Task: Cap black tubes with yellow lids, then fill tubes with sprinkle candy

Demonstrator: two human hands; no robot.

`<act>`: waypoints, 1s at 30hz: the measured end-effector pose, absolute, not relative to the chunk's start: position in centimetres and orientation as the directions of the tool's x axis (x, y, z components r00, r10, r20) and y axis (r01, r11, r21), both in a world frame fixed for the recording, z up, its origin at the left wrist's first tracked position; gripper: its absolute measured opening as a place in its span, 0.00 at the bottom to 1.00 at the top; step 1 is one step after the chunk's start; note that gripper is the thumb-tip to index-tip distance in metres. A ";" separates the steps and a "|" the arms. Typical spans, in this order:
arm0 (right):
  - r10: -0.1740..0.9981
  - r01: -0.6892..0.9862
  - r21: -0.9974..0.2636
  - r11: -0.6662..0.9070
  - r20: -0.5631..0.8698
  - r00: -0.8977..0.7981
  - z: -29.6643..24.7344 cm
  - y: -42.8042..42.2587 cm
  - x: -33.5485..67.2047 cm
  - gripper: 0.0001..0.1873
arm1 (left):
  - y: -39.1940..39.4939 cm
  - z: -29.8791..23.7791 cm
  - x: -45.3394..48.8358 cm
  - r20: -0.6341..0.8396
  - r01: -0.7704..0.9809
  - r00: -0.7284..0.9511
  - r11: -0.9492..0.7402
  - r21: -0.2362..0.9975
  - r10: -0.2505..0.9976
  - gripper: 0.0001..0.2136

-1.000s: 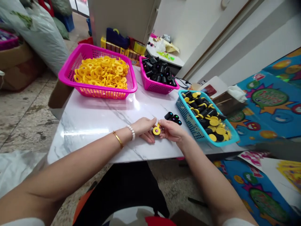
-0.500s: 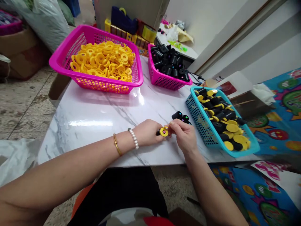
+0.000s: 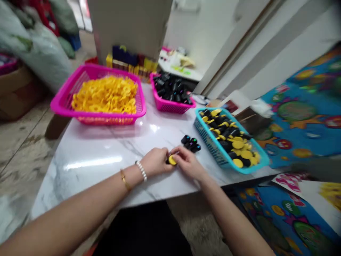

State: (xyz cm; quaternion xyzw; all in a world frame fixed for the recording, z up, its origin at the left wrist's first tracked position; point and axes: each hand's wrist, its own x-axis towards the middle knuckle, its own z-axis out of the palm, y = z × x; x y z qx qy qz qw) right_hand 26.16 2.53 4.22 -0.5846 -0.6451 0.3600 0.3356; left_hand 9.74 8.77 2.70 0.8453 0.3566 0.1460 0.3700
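Note:
Both of my hands meet near the front edge of the white marble table (image 3: 93, 156). My left hand (image 3: 156, 161) is closed around a small black piece, mostly hidden by the fingers. My right hand (image 3: 188, 163) pinches a yellow ring (image 3: 172, 160) against that piece. A few loose black cylinders (image 3: 190, 143) lie just beyond my fingers. The picture is smeared by motion.
A large pink basket (image 3: 66, 101) of yellow rings stands at the back left. A smaller pink basket (image 3: 170, 105) of black cylinders is behind the middle. A blue basket (image 3: 213, 145) of black-and-yellow pieces sits to the right. Colourful printed sheets (image 3: 298, 117) lie further right.
The camera has swung and the view is now blurred. My hands stay together on the yellow ring and black piece, pressed closer, with the ring more covered by my fingers.

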 end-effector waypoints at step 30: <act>0.839 0.827 -0.522 -0.209 0.339 0.426 3.2 2.9 33.9 0.16 | 9.1 2.3 9.6 -0.067 0.496 0.746 -0.486 0.720 0.663 0.21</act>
